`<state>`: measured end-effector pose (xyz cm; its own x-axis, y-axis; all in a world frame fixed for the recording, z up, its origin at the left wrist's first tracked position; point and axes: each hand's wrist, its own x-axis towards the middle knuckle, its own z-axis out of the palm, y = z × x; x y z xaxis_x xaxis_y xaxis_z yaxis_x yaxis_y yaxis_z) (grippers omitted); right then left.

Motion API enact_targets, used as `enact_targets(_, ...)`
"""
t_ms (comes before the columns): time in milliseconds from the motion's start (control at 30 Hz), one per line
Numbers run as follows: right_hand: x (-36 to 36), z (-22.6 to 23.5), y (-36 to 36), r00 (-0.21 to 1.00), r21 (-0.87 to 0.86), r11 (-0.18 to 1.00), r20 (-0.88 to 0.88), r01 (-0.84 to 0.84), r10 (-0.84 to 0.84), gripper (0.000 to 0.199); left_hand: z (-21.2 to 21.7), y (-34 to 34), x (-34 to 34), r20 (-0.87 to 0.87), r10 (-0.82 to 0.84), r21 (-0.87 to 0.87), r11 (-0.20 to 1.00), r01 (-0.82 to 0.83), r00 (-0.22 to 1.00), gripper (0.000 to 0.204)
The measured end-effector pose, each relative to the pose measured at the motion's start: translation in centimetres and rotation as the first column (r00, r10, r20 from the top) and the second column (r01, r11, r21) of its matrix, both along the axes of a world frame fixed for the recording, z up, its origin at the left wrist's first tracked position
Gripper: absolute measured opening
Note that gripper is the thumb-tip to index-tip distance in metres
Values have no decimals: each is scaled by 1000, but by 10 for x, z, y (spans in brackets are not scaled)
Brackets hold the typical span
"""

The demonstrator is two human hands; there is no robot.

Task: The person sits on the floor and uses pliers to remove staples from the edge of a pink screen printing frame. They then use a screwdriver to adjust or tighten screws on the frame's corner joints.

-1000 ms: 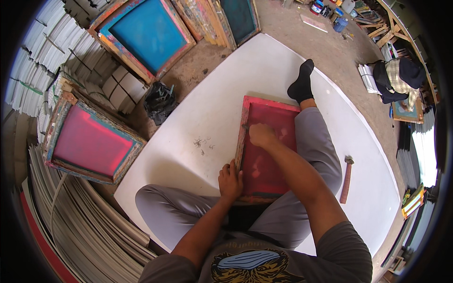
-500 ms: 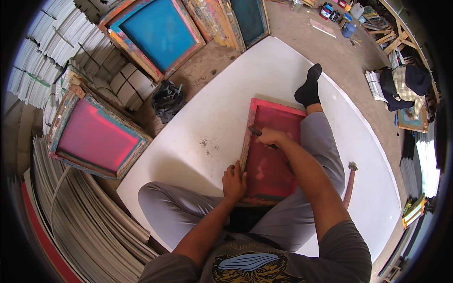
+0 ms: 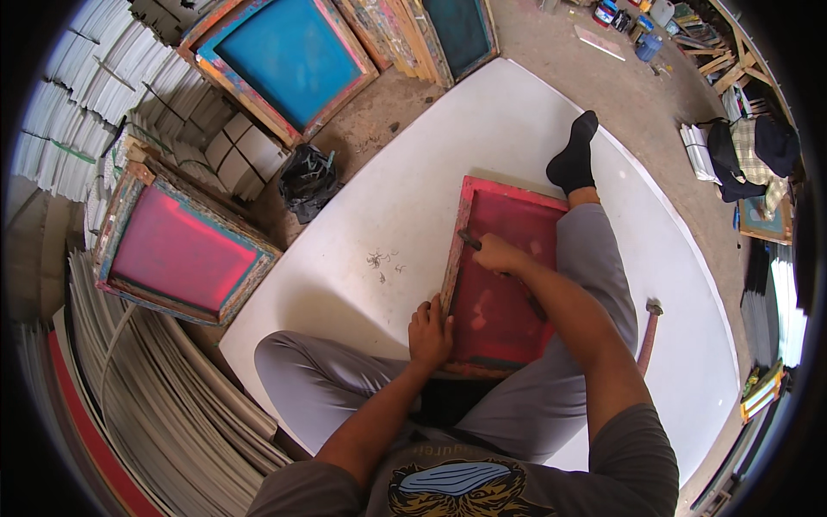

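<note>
A wooden screen-printing frame (image 3: 466, 220) with red mesh lies tilted across my lap, its lower end by my thighs. My left hand (image 3: 430, 333) grips its left rail near the lower corner, fingers lying over the wood. In my right hand (image 3: 500, 255) is a dark hand tool (image 3: 470, 240) that looks like pliers; its tip meets the left rail higher up. My palm hides most of the tool. Small dark bits (image 3: 380, 258), perhaps pulled staples, lie scattered on the white board (image 3: 345, 250) to the left of the frame.
A hammer (image 3: 649, 336) with a reddish handle lies right of my leg. Other screen frames, pink (image 3: 185, 250) and blue (image 3: 289, 65), stand to the left and far side. A black plastic bag (image 3: 307, 183) sits by the board's edge. Stacked sheets (image 3: 164, 379) fill the left.
My right hand and the tool have shifted very slightly against the left rail. My left hand keeps its place on the frame; the whole view has moved a little.
</note>
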<state>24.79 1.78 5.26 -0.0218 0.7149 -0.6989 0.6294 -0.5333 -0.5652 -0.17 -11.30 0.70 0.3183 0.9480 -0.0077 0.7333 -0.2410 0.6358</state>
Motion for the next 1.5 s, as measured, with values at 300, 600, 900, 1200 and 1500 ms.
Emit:
enact_targets(300, -8, -10, -16, 935, 279, 945, 348, -170, 65, 29, 2, -1, 1, -1, 5, -11, 1000, -5, 1000, 62)
enact_targets(600, -28, 6, -24, 927, 430, 842, 318, -326, 197, 26, 2, 39, 3, 323, 306, -363, 914, -181, 895, 48)
enact_targets(900, -45, 62, -25, 906, 74, 905, -16, -420, 422, 22, 19, 109, 14, 458, 811, -880, 471, 59, 365, 38)
enact_targets(1200, 7, 10, -23, 781, -280, 944, -544, 174, -305, 40, -14, 120, -35, 342, 605, -352, 792, -499, 719, 43)
enact_targets(1500, 12, -12, -24, 555, -412, 873, -677, 259, -484, 49, -15, 117, -56, 241, 649, -309, 756, -577, 722, 38)
